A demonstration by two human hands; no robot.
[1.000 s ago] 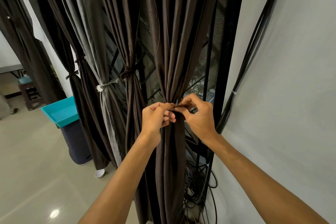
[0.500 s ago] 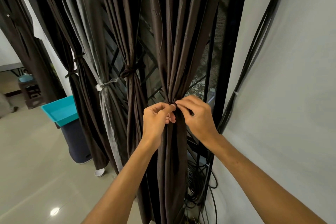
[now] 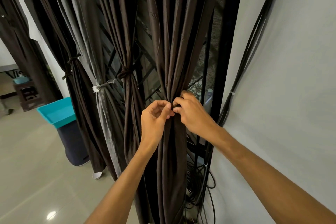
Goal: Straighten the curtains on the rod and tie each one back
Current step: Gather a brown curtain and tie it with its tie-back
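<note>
Curtain (image 3: 174,51), dark brown: hangs vertical just left of the wall (image 3: 281,96), bunched to a narrow waist straight ahead. Further left, other curtains (image 3: 131,96) already tied. Left hand (image 3: 154,120) and right hand (image 3: 193,114) meet at the waist from either side, equally near. Fingers (image 3: 180,100) of both pinch a thin dark tie (image 3: 172,106), lying across the folds and mostly hidden. Probably closing the knot; calls for pulling sideways, across the vertical folds.

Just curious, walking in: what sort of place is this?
Likely a room in a home: long dark brown satin curtains over a metal-grilled window, glossy beige floor tiles, and a turquoise plastic tub.
</note>
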